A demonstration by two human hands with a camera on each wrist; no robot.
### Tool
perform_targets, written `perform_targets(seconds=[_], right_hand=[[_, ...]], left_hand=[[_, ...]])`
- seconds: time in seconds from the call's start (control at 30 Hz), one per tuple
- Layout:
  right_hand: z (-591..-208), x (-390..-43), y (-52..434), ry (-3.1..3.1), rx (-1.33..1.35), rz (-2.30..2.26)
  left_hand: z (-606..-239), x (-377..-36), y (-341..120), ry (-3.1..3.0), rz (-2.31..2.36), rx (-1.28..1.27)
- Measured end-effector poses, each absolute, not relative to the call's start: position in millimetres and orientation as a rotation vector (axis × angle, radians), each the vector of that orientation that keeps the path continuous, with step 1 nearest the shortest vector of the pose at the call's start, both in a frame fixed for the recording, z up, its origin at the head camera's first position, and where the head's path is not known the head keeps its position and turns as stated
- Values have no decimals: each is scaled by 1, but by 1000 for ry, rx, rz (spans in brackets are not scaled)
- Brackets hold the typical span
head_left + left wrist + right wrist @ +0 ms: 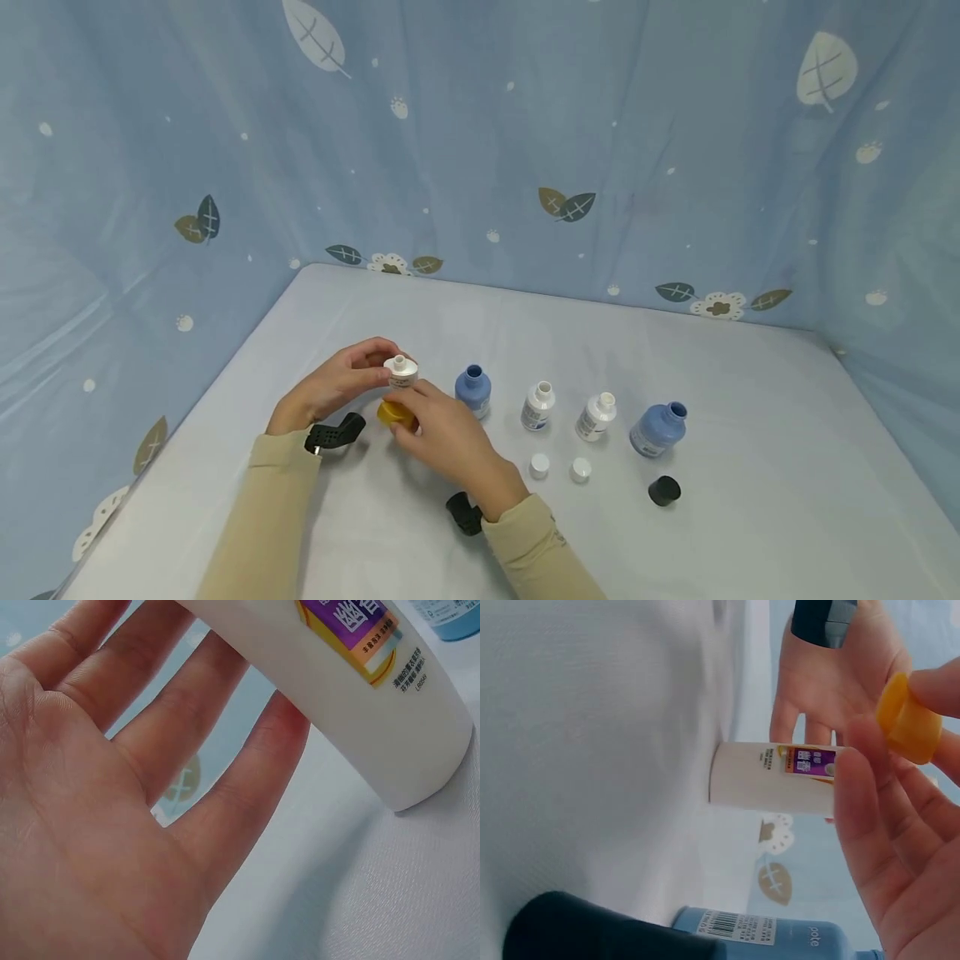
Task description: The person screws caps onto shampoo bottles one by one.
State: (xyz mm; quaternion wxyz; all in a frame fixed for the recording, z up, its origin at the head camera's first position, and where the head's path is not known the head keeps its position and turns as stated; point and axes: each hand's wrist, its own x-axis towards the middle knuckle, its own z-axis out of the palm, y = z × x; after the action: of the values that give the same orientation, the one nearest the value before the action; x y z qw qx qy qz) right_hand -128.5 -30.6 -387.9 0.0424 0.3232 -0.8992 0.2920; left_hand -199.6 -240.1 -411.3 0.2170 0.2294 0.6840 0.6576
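Note:
A white bottle (402, 377) with an open neck stands on the table at the left, a purple and orange label on its side in the left wrist view. My left hand (337, 385) holds this bottle near its top between thumb and fingers; seen from the left wrist, the fingers reach behind the bottle (360, 712). Close in front of it, my right hand (450, 429) pinches a yellow cap (911, 724) between thumb and fingers. The cap is off the bottle, beside its upper part. Part of the bottle is hidden behind the right hand in the head view.
To the right stand a blue bottle (472, 393), two small white bottles (536, 410) and another blue bottle (654, 432), all uncapped. Two white caps (539, 466) and a black cap (664, 491) lie before them. A patterned blue curtain (480, 150) surrounds the table.

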Motion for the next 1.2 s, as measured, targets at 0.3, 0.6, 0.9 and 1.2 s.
perform_targets(seconds=[0.3, 0.6, 0.9, 1.2], right_hand=[[-392, -128, -32, -2570, 885, 1067], [-390, -127, -37, -2318, 708, 1226], [-385, -130, -35, -2302, 652, 1220], [-375, -140, -20, -2219, 616, 1238]], left_hand=[[-416, -198, -241, 1909, 1823, 624], [-412, -196, -240, 1918, 1817, 608], [-413, -198, -242, 1933, 1808, 574], [-414, -198, -240, 1927, 1810, 530]])
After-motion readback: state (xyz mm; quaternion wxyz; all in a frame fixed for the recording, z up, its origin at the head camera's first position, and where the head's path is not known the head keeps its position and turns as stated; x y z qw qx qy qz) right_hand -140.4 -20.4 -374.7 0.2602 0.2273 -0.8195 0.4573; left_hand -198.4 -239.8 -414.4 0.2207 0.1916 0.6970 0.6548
